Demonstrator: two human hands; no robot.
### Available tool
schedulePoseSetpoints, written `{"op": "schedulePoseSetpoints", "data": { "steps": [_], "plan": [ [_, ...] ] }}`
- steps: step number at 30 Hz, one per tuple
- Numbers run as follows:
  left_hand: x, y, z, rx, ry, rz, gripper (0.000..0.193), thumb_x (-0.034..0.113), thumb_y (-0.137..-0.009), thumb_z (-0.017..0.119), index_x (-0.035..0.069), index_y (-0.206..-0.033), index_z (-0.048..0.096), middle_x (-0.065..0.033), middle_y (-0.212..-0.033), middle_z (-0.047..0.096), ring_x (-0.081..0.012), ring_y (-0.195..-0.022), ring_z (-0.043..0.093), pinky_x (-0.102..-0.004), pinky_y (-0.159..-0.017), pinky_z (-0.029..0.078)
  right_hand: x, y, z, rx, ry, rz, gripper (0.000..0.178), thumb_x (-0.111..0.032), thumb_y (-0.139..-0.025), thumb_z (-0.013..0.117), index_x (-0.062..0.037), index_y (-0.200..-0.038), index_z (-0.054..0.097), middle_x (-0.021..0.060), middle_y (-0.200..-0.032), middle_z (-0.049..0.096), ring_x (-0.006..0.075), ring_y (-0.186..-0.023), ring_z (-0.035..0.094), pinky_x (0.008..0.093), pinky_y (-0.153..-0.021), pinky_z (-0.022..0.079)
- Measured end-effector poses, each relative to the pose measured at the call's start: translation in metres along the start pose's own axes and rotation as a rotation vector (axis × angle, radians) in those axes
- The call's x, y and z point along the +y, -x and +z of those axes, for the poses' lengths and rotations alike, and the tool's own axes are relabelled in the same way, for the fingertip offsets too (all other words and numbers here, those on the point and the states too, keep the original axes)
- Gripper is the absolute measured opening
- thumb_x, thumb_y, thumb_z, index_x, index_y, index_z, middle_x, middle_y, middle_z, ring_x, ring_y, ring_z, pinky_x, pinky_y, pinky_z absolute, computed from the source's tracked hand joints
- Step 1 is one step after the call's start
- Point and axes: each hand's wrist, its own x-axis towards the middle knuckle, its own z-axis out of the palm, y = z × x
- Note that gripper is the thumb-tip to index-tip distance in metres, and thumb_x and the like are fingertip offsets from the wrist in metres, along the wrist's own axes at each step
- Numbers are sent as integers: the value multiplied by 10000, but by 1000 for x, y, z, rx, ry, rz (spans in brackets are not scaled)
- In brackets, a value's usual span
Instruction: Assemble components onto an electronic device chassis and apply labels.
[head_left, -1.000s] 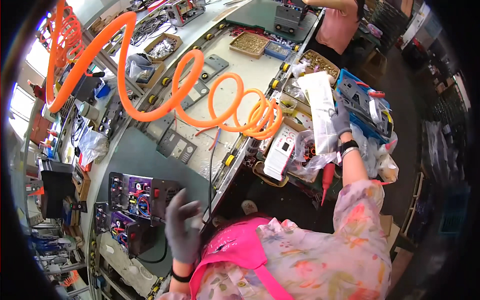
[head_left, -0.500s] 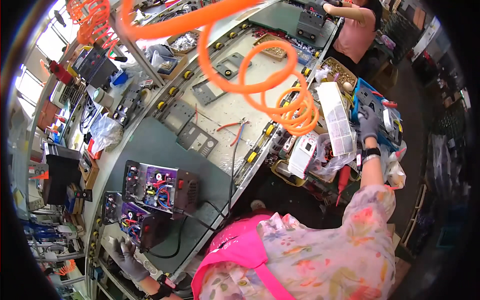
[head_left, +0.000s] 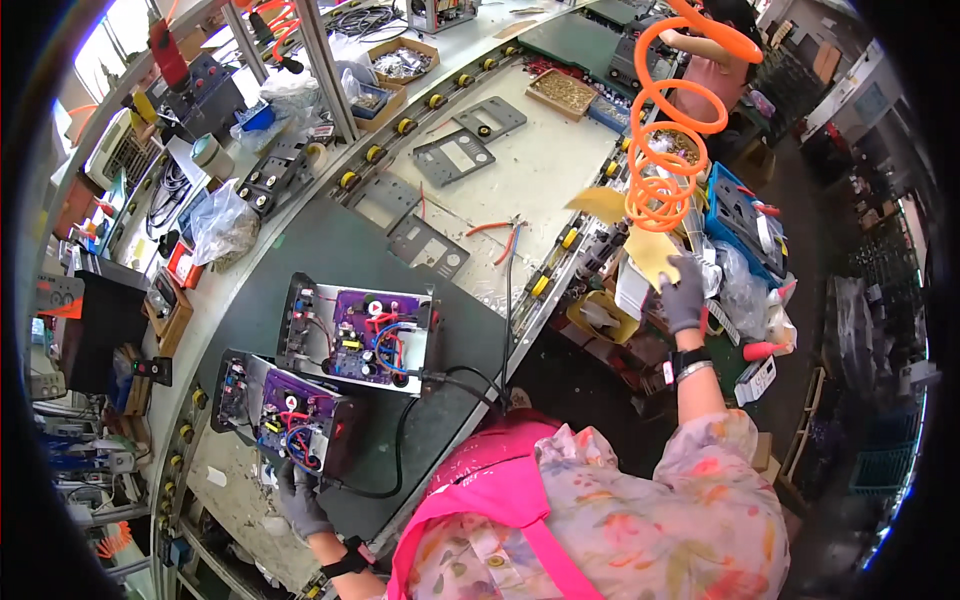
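Note:
My left hand, in a grey glove, reaches with fingers stretched to the near edge of an opened electrical unit. That unit has a purple circuit board and red and blue wires. A second opened unit of the same kind stands just behind it, a black cable running from its right side. Off to the right, my gloved right hand pinches a thin yellowish sheet. Another yellowish piece shows beyond it, partly behind the orange coiled hose.
Grey panels and red-and-blue-handled pliers lie on the pale bench. A blue crate of dark parts stands at right. A co-worker is at the far right. Roller rails edge the bench.
My right hand has moved left from the blue crate and now holds the yellowish sheet. My left hand has come up to the near unit. The view has shifted and the hose swung right.

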Motion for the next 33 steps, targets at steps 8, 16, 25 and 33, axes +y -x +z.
{"op": "schedulePoseSetpoints", "data": {
  "steps": [8,16,25,33],
  "plan": [
    [4,-10,-11,-103,87,-92,381,260,-908,599,0,-1184,565,-52,-1092,585,-145,-950,539,-286,-811,446,-21,-15,36,-612,366,359,558,-434,-822,623,-140,-1282,508,153,-1300,509,349,-1225,471,440,-989,397],
    [29,0,-14,-45,29,-48,315,211,-907,620,18,-1149,564,-48,-1037,593,-130,-846,569,-257,-717,497,19,-62,56,-38,-182,350,324,-143,-668,780,-81,-888,551,90,-905,574,264,-856,566,369,-762,467],
    [111,32,26,60,-28,0,360,239,-906,622,-20,-1146,553,-92,-1033,599,-169,-882,570,-299,-748,485,120,-98,58,435,-353,336,380,49,-730,600,-99,-1076,542,93,-809,621,238,-753,612,338,-709,492],
    [157,62,62,186,-442,-28,405,332,-868,637,-5,-1093,646,-138,-991,663,-232,-865,588,-349,-795,471,236,-70,-13,512,-180,709,617,70,-728,542,-130,-1305,457,197,-1134,628,326,-1032,618,382,-851,485]
  ]
}}
